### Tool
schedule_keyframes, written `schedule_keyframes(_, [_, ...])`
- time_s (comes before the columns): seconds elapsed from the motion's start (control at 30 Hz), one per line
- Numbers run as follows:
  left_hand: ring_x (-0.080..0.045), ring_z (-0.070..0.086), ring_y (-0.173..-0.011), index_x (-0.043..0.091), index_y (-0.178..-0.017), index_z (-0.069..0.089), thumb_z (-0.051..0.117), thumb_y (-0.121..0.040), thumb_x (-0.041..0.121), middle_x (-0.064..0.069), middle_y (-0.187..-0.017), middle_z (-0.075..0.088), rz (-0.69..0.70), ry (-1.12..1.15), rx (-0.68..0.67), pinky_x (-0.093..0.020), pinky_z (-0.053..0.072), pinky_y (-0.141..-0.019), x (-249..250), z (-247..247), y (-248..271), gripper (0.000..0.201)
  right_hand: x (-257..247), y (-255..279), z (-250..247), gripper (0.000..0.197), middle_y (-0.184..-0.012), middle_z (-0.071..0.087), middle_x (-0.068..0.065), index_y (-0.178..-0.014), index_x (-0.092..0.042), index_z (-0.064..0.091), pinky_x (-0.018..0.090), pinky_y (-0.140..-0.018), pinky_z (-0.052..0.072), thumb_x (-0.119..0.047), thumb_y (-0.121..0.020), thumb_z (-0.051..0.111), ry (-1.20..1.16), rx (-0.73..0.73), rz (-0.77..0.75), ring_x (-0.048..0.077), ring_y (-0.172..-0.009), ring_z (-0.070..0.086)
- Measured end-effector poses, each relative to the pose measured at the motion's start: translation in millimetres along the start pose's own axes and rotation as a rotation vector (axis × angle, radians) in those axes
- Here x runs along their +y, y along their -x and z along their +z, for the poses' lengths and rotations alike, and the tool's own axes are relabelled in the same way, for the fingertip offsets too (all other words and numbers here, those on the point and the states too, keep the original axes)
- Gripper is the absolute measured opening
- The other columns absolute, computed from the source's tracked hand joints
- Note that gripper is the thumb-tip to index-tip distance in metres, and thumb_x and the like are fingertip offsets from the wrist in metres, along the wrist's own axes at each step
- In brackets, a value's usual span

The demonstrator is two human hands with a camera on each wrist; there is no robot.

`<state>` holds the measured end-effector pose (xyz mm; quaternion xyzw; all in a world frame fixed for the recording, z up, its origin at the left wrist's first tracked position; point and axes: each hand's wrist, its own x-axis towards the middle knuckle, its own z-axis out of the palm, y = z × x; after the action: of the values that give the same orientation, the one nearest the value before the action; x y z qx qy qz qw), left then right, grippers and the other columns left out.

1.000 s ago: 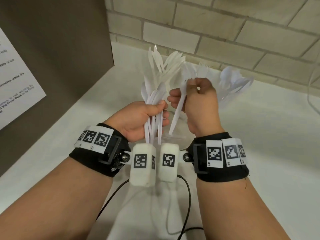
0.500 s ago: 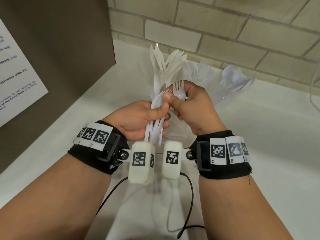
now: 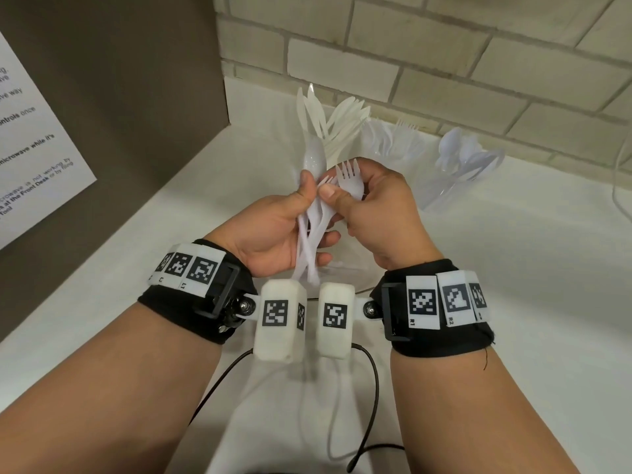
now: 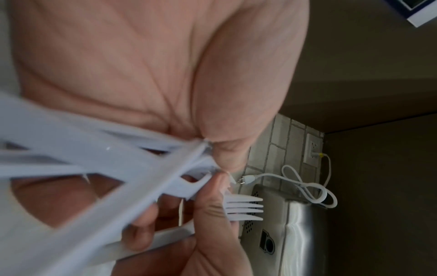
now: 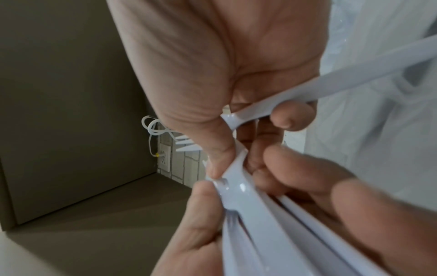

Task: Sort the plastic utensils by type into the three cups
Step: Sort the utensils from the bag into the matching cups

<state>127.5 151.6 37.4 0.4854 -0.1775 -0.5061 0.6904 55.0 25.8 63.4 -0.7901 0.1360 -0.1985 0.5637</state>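
My left hand (image 3: pixel 290 220) grips a bundle of white plastic utensils (image 3: pixel 313 234), a spoon bowl (image 3: pixel 314 160) sticking up above its thumb. My right hand (image 3: pixel 369 206) pinches a white fork (image 3: pixel 349 177), tines up, right beside the bundle; the fork's tines (image 4: pixel 246 208) also show in the left wrist view. Behind the hands stand three clear cups: one with knives (image 3: pixel 328 121), one with forks (image 3: pixel 396 142), one with spoons (image 3: pixel 461 159). The right wrist view shows both thumbs pressed on white handles (image 5: pixel 238 186).
A white counter (image 3: pixel 513 268) runs to a brick wall (image 3: pixel 410 63). A brown panel with a printed notice (image 3: pixel 34 159) stands on the left. Black cables (image 3: pixel 369 405) trail below my wrists. A white cord (image 4: pixel 307 184) and a steel appliance (image 4: pixel 283 233) are nearby.
The right hand came back from the cups to the bundle and has pinched a fork, lifting its tines higher out of the bundle. The left hand kept holding the bundle.
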Motion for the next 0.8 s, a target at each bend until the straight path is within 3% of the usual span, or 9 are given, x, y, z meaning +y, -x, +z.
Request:
schedule_keyframes(0.1, [-0.012,0.058,-0.073,0.019,-0.125,0.054,0.035,-0.095,0.051,0.005,-0.078,0.062,0.001,0.020,0.043,-0.032,0.050,-0.068,2,2,1,0.048,2,-1,0,0.006,-0.078,0.067,-0.003,-0.090,-0.019,0.066,0.017,-0.052,0.042,-0.014,-0.087,0.067,-0.007,0.026,-0.017,0.010,-0.067,0.062])
schedule_keyframes(0.23, [-0.016,0.058,-0.070,0.010,-0.117,0.061,0.051,-0.095,0.036,-0.003,-0.081,0.061,0.014,0.025,0.177,-0.034,0.049,-0.067,5,2,-2,0.035,5,-3,0,0.009,-0.082,0.068,-0.001,-0.089,-0.021,0.065,0.018,-0.052,0.044,-0.013,-0.087,0.066,-0.042,0.089,-0.025,0.015,-0.072,0.065])
schedule_keyframes(0.43, [-0.017,0.051,-0.063,0.009,-0.096,0.068,0.059,-0.092,0.023,-0.006,-0.073,0.058,0.136,-0.081,0.284,-0.032,0.044,-0.060,3,10,-1,0.016,11,-8,-2,0.010,-0.083,0.064,-0.003,-0.087,-0.025,0.057,0.035,-0.063,0.052,-0.016,-0.089,0.062,0.058,0.123,-0.035,0.025,-0.082,0.066])
schedule_keyframes(0.53, [-0.015,0.061,-0.063,0.013,-0.108,0.066,0.049,-0.099,0.027,0.000,-0.076,0.069,0.154,-0.130,0.329,-0.029,0.052,-0.061,1,10,-2,0.024,14,-9,-4,0.009,-0.087,0.065,0.000,-0.088,-0.025,0.057,0.038,-0.066,0.054,-0.017,-0.089,0.061,0.070,0.145,-0.019,0.027,-0.083,0.066])
schedule_keyframes(0.63, [-0.021,0.065,-0.072,0.009,-0.119,0.060,0.045,-0.101,0.027,-0.006,-0.089,0.070,0.159,-0.136,0.361,-0.036,0.055,-0.067,0,7,-2,0.031,16,-10,-6,0.006,-0.091,0.067,0.003,-0.092,-0.021,0.058,0.036,-0.066,0.052,-0.018,-0.089,0.061,0.067,0.167,0.002,0.027,-0.084,0.066])
schedule_keyframes(0.8, [-0.016,0.070,-0.081,0.014,-0.122,0.057,0.043,-0.101,0.017,-0.003,-0.099,0.071,0.187,-0.188,0.277,-0.028,0.058,-0.070,-1,12,1,0.025,16,-11,-7,0.009,-0.085,0.064,-0.001,-0.095,-0.019,0.059,0.036,-0.066,0.054,-0.016,-0.087,0.062,0.096,0.201,-0.029,0.023,-0.078,0.063])
